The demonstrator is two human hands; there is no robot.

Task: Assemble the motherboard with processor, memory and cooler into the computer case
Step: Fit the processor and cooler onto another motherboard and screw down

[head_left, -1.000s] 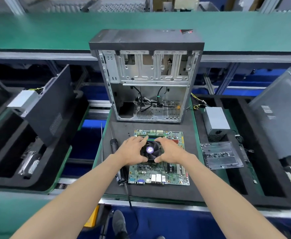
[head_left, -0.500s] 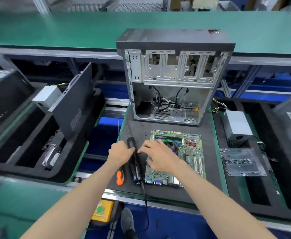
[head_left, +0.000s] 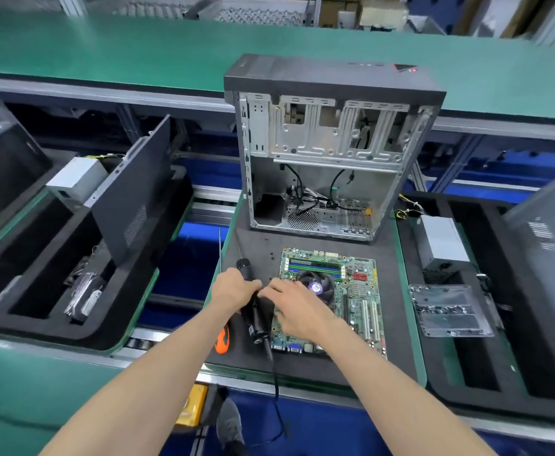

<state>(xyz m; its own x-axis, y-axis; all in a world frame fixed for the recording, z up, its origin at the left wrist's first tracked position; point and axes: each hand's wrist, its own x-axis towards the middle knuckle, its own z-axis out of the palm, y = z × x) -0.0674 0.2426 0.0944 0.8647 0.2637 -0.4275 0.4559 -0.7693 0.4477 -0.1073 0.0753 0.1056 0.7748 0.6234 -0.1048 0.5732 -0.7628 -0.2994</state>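
We see the motherboard [head_left: 332, 297] lying flat on the dark surface [head_left: 305, 365], toward its near edge, with the cooler [head_left: 317, 286] and memory sticks [head_left: 314, 267] seated on it. The open computer case [head_left: 332, 153] stands upright at the far edge. Our left hand [head_left: 235, 289] grips the black electric screwdriver [head_left: 253, 311] just left of the board. Our right hand [head_left: 297, 307] rests on the board's left part, fingers relaxed, fingertips touching the screwdriver.

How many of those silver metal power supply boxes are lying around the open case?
2. One silver power supply box sits in the left tray behind the leaning dark panel; the other lies in the right tray beside the computer case. More may be hidden out of view.
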